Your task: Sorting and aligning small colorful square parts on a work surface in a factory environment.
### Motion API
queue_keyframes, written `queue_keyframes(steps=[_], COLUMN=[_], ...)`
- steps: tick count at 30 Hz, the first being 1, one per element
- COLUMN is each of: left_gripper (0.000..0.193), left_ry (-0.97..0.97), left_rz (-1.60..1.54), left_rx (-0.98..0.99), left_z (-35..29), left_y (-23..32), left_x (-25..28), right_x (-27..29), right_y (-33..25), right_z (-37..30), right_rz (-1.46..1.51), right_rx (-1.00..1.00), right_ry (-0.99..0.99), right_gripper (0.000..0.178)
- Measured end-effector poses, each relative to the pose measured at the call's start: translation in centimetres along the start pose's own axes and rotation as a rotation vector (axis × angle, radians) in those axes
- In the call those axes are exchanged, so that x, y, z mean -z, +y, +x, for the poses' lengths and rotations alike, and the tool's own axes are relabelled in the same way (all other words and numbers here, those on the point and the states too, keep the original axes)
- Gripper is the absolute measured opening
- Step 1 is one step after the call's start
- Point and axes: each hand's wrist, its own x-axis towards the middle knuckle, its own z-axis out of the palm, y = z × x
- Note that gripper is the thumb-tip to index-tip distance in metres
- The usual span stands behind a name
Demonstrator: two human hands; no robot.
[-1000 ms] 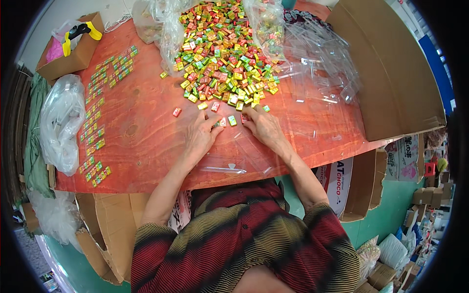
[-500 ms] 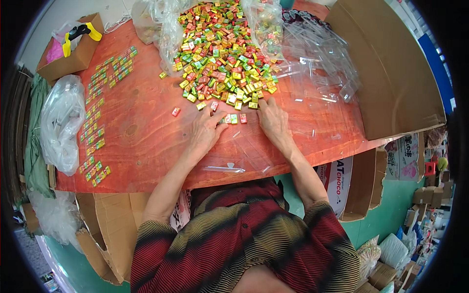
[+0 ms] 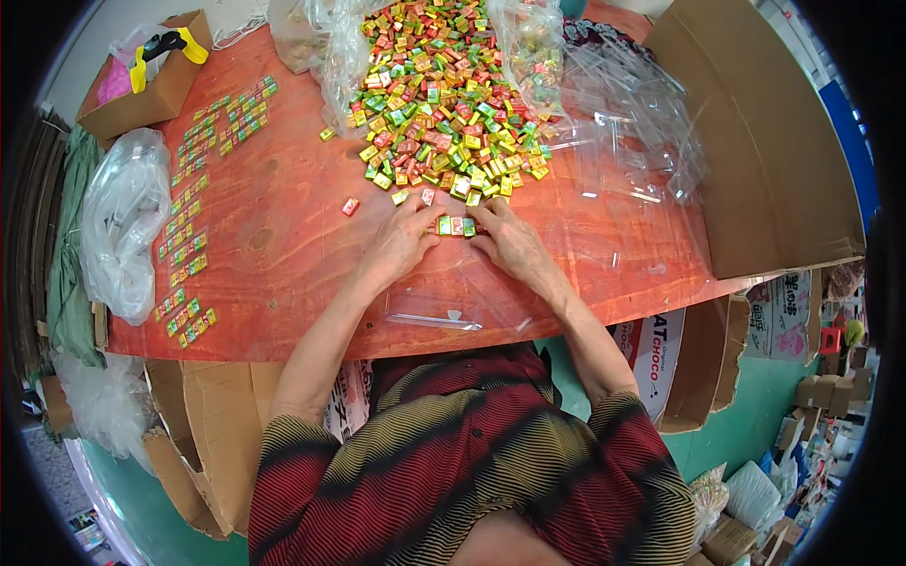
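Note:
A short row of small candy-like boxes [image 3: 457, 226], green, white, red and yellow, sits on the table between my hands. My left hand [image 3: 404, 238] grips its left end, with thumb and fingers bent around it. At the right end, my right hand [image 3: 514, 243] closes its thumb and fingers on the row in the same way. My fingers partly cover the end boxes. Just beyond my hands spreads a large heap of matching boxes [image 3: 444, 123]. One loose red box [image 3: 351, 206] lies left of my left hand.
Clear plastic cases [image 3: 628, 123] are piled at the right beside a tall cardboard box [image 3: 769, 141]. A clear plastic tray [image 3: 429, 309] lies near the front edge of the red table [image 3: 293, 283]. Rows of boxes [image 3: 186, 212] line the left side, near a plastic bag [image 3: 127, 222].
My right hand has moved left from the edge of the heap to the row's right end. The boxes there now sit closer together, between both hands. The view has shifted slightly.

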Motion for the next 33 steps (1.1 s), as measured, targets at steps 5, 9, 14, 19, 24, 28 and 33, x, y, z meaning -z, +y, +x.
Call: queue_keyframes(steps=[5, 9, 14, 19, 24, 28, 33], left_gripper=[0.039, 0.035, 0.037, 0.047, 0.042, 0.043, 0.044], left_ry=[0.040, 0.138, 0.147, 0.191, 0.131, 0.118, 0.184], left_rz=[0.049, 0.100, 0.110, 0.116, 0.038, 0.052, 0.098], left_rx=[-0.010, -0.007, -0.017, -0.024, 0.020, -0.006, -0.058], left_z=[0.0, 0.0, 0.3, 0.1, -1.2, -1.3, -1.6], left_y=[0.6, 0.8, 0.5, 0.3, -0.1, 0.1, 0.1], left_x=[-0.4, -1.4, -1.6, -1.2, -0.1, -0.2, -0.9], right_x=[-0.4, -0.7, -0.6, 0.8, 1.4, 1.1, 2.3], right_y=[0.0, 0.2, 0.7, -2.3, -3.6, -2.0, -1.5], right_z=[0.3, 0.1, 0.5, -1.7, -6.9, -7.6, -8.0], right_rz=[-0.022, -0.018, -0.040, -0.175, -0.203, -0.218, -0.192], right_rx=[-0.060, 0.010, 0.057, -0.079, -0.054, -0.048, -0.081], right_ry=[-0.056, -0.007, -0.068, -0.019, 0.010, -0.039, -0.102], right_gripper=[0.037, 0.035, 0.036, 0.042, 0.047, 0.049, 0.048])
